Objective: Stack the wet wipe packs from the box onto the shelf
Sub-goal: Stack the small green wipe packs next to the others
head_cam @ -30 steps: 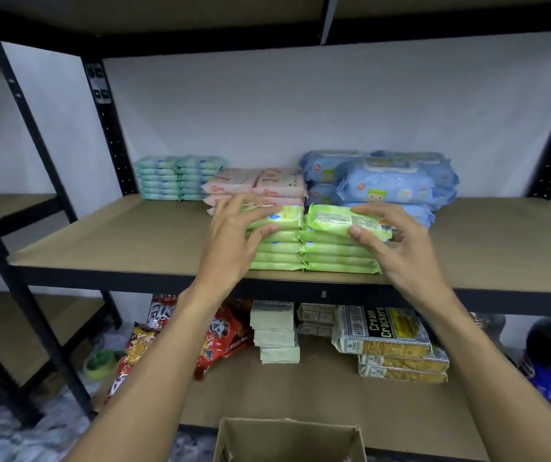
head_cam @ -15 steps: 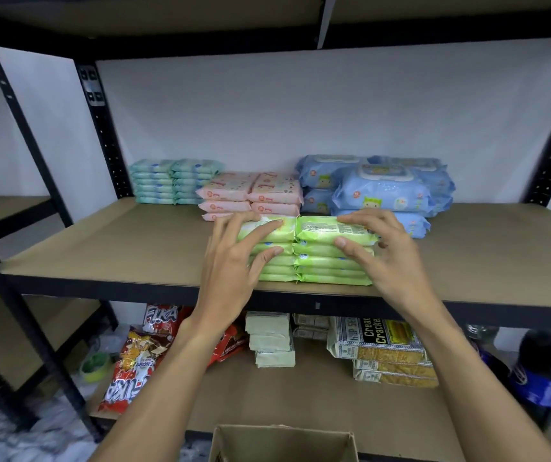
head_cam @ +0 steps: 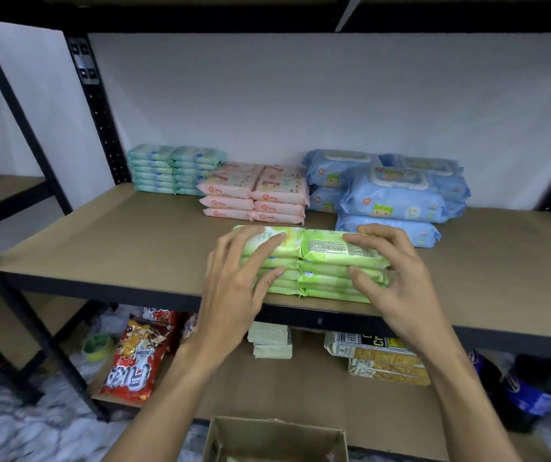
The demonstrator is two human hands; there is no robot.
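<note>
Two stacks of green wet wipe packs point(head_cam: 314, 261) stand side by side at the front edge of the brown shelf board point(head_cam: 117, 241). My left hand point(head_cam: 234, 281) clasps the left stack, fingers over its top pack and thumb against the stack's front. In the same way my right hand point(head_cam: 391, 271) clasps the right stack, whose top pack point(head_cam: 327, 250) lies label-up. The open cardboard box point(head_cam: 274, 438) sits below at the bottom edge; its inside is mostly out of view.
Behind the green stacks are teal packs point(head_cam: 174, 170), pink packs point(head_cam: 257, 195) and large blue packs point(head_cam: 391, 195). The lower shelf holds red snack bags point(head_cam: 137, 365), pale packs point(head_cam: 270, 340) and cracker boxes point(head_cam: 381, 358). Black uprights point(head_cam: 97, 105) frame the shelf.
Both top green packs, held slightly raised and tilted a second ago, now lie flat on their stacks. My thumbs have dropped onto the stacks' fronts.
</note>
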